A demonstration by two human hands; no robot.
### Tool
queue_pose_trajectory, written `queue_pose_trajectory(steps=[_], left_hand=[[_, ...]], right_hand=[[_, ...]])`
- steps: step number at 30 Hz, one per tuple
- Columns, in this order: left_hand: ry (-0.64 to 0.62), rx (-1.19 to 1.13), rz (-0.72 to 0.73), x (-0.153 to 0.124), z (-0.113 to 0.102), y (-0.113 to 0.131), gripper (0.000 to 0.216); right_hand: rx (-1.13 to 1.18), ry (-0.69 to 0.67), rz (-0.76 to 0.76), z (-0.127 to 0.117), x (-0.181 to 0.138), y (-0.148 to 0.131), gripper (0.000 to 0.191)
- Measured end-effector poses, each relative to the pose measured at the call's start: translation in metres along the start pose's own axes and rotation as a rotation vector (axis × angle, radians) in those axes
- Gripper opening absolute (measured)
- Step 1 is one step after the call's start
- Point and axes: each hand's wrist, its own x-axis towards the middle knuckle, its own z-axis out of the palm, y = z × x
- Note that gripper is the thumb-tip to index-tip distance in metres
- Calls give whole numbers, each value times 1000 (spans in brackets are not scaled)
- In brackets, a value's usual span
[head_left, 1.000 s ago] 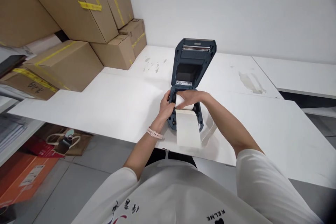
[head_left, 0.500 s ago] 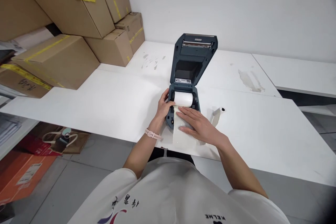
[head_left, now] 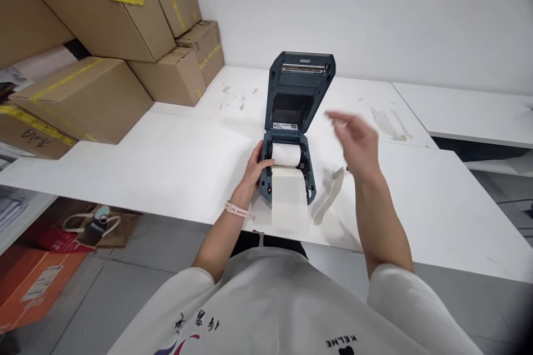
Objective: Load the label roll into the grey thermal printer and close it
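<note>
A dark blue label printer (head_left: 310, 177) stands on the white table (head_left: 175, 166) with its lid (head_left: 300, 86) tipped up and open. A white paper roll (head_left: 286, 155) lies in its bay, and a strip of paper (head_left: 289, 197) runs out over the front toward the table edge. My left hand (head_left: 257, 165) grips the printer's left side, thumb near the roll's end. My right hand (head_left: 356, 141) is raised in the air to the right of the lid, fingers stretched out and blurred, holding nothing.
Stacked cardboard boxes (head_left: 104, 44) with yellow tape fill the table's far left. A second white table (head_left: 470, 116) adjoins at the right. An orange box (head_left: 29, 283) and a bag (head_left: 100, 224) sit on the floor at left. A white wall rises behind.
My right hand went from the roll to pressing the paper strip flat, then lifted off and swung up to the right. My left hand stayed on the printer's side.
</note>
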Motion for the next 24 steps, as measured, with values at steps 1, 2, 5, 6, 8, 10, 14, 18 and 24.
queue_pose_trajectory(steps=[1,2,5,6,8,10,14,18,24], left_hand=[[1,-4,1,0,0,0,96],[-1,-7,2,1,0,1,95],[-1,-11,1,-1,0,3,90],[3,-15,-2,-2,1,5,87],[17,-40,-7,-3,3,7,75],[22,-80,-15,-5,5,9,63],[17,-117,-46,-6,4,10,70],[67,-109,-80,-4,-1,8,74],[86,-26,-15,-20,4,14,67]], right_hand=[[-25,147,-9,-2,25,7,50],[-38,175,7,-2,49,16,57],[-25,-6,97,6,107,40,74],[-20,-85,95,10,116,46,77],[-36,-173,46,16,116,49,79],[-87,-146,17,18,94,41,76],[-115,-67,120,15,16,4,73],[-44,-157,107,21,-57,-24,61],[-90,-187,185,48,-109,-27,45]])
